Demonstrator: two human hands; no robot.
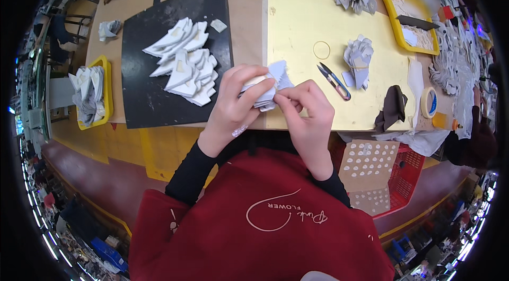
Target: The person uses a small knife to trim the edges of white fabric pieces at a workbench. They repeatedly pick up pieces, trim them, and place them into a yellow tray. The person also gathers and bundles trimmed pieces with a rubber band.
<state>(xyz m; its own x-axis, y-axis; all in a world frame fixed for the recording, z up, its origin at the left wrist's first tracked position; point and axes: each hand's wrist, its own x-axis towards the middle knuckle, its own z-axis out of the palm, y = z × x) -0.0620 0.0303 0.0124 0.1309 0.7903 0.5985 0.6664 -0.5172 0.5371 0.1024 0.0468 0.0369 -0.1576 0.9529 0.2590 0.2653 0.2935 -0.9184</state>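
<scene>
On the black mat [139,102] a pile of white cut pieces [185,63] lies fanned, easy to reach; the left hand [233,102] is clamped on a small stack of white pieces [268,87] at the table edge, keeping it steady; the right hand [307,108] pinches its corner; thread snips [334,81] lie near on the yellow board [302,21].

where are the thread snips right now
In the head view the thread snips lie on the yellow mat, just right of the right hand, between it and a bundled stack of white pieces, below the rubber band.
</scene>
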